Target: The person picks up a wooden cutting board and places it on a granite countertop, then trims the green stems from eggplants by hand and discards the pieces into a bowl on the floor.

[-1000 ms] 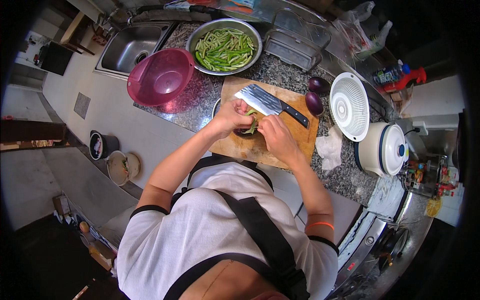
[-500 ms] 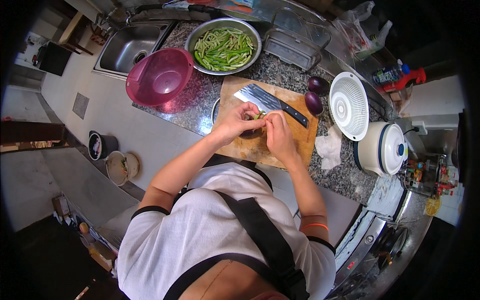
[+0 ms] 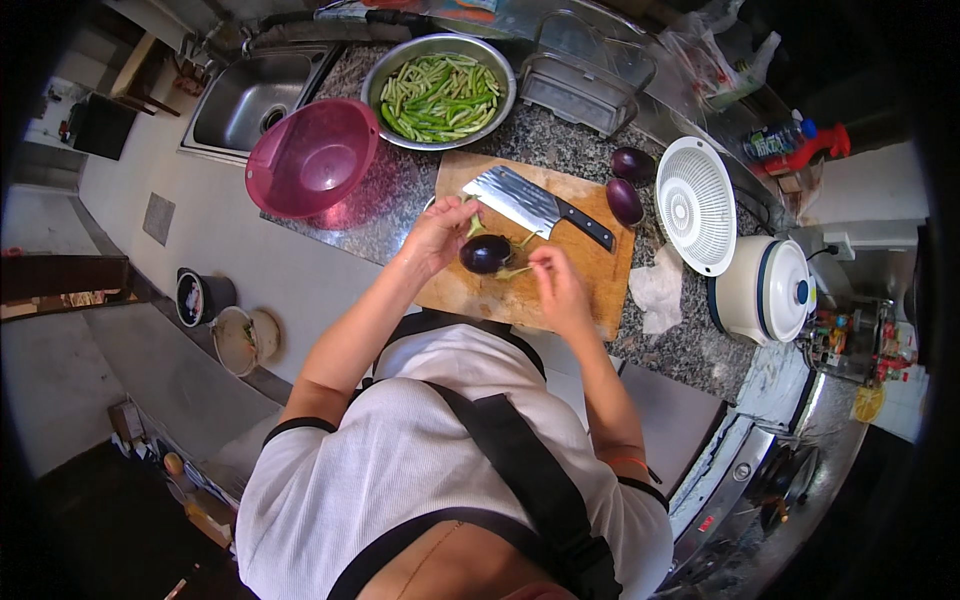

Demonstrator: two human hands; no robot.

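A round dark purple eggplant (image 3: 485,254) lies on the wooden cutting board (image 3: 455,285) between my hands. My left hand (image 3: 437,236) pinches a pale green piece of eggplant stem cap (image 3: 475,226) just left of it. On the other side, my right hand (image 3: 560,290) is closed on a thin strip of green stem cap (image 3: 513,272). Another green scrap (image 3: 528,239) shows by the eggplant's upper right. Beyond my hands a cleaver (image 3: 518,200) rests flat on the board, its black handle toward the right.
Two more eggplants (image 3: 625,203) sit right of the board, near a white colander (image 3: 696,206), a crumpled white cloth or tissue (image 3: 657,290) and a white cooker (image 3: 765,290). A steel bowl of cut green beans (image 3: 440,92) and a pink basin (image 3: 312,158) stand at the back left.
My hands have moved apart, the left one leftward and the right one slightly down. The green stem cap they held together is now in separate pieces, and the eggplant shows fully between them.
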